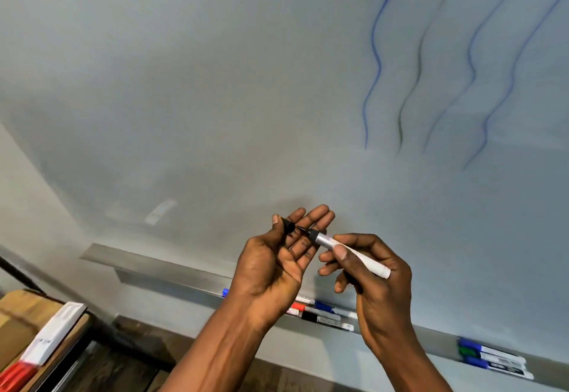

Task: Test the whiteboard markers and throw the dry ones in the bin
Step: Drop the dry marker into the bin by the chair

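At whiteboard (pixel 215 83), white black-tipped marker (pixel 354 256), black cap (pixel 288 226) off

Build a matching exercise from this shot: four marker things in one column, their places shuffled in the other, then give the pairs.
Things:
1. black cap
2. uncapped marker
3. red-capped marker
4. green-capped marker

Places:
A. on the tray, in the far-right group
B. held in the right hand
C. pinched in the left hand
D. on the tray, seen beside the left wrist

Pairs: 1-C, 2-B, 3-D, 4-A
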